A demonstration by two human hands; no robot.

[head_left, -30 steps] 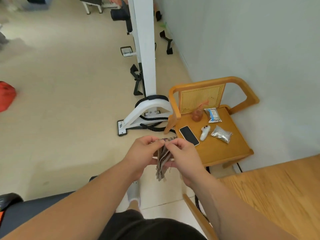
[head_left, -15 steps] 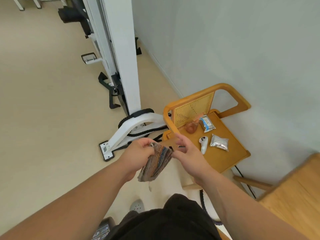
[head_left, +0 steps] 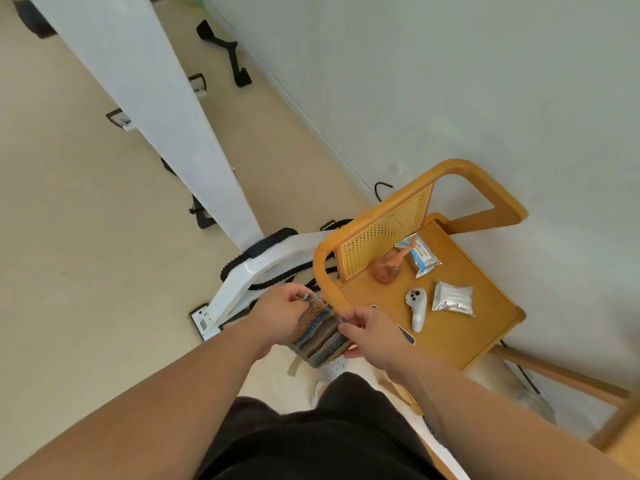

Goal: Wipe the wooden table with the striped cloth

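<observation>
The striped cloth [head_left: 320,332], banded in orange, blue and grey, is stretched between both hands in front of my waist. My left hand [head_left: 278,315] grips its upper left edge with curled fingers. My right hand [head_left: 372,336] pinches its right edge. Only a corner of the wooden table [head_left: 623,441] shows, at the lower right edge, well away from the cloth.
A wooden chair [head_left: 446,327] against the wall carries an orange bottle [head_left: 388,270], a white controller [head_left: 416,308], two packets [head_left: 453,299] and a phone partly hidden by my right hand. A white machine's column [head_left: 166,109] and base [head_left: 249,282] stand on the floor at left.
My right hand has taken hold of the cloth's right edge again and the cloth is now spread wider between both hands. The view has tilted down and shifted right.
</observation>
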